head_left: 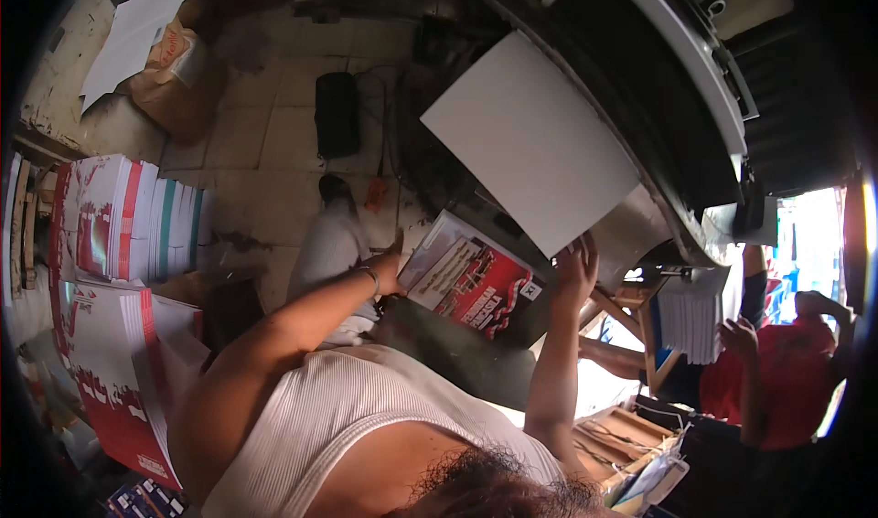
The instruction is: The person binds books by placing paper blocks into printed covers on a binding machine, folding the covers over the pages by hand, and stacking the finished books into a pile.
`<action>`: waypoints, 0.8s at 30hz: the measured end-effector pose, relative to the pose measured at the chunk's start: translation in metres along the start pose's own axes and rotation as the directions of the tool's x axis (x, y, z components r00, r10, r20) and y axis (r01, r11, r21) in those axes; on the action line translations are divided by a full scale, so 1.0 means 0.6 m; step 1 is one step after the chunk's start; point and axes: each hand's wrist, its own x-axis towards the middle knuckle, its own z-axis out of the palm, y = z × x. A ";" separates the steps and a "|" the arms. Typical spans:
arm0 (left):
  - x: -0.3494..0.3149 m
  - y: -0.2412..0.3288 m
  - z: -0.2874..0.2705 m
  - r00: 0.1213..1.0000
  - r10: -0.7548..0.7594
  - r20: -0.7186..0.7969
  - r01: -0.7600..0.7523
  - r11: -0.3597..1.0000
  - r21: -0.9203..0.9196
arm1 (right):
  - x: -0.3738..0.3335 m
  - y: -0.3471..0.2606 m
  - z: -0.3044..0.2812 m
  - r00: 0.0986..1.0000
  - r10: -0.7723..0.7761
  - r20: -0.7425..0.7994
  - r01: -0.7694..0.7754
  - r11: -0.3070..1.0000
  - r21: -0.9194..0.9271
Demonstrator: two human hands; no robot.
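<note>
A red-and-white printed cover [471, 285] lies in front of my body, tilted, on a dark green surface. My left hand [390, 273] is at its left edge, thumb and fingers around that side; part of the fingers is hidden. Above and to the right, a large blank white sheet [535, 138] slants across the curved machine. My right hand [576, 269] is closed at the sheet's lower corner, just right of the printed cover. Whether it is one sheet or a thin pile I cannot tell.
Piles of red-and-white printed books [105, 216] stand at the left, with more printed covers [114, 363] below. A dark machine [658, 106] fills the upper right. A black box [337, 114] lies on the tiled floor. At the right are a paper stack [692, 321] and a person in red [777, 381].
</note>
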 end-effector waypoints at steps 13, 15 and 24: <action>0.341 0.246 -0.716 0.344 0.496 -0.797 -0.025 0.854 0.520 | 0.193 -0.110 0.142 0.946 -0.213 0.244 -0.006 0.743 0.670; 0.377 0.285 -0.747 0.420 0.477 -0.772 0.168 0.795 0.582 | 0.202 -0.113 0.132 0.942 -0.302 0.143 0.230 0.897 0.378; 0.362 0.331 -0.783 0.775 0.236 -0.587 0.234 0.755 0.612 | 0.202 -0.147 0.081 0.938 -0.235 0.254 -0.024 0.687 0.727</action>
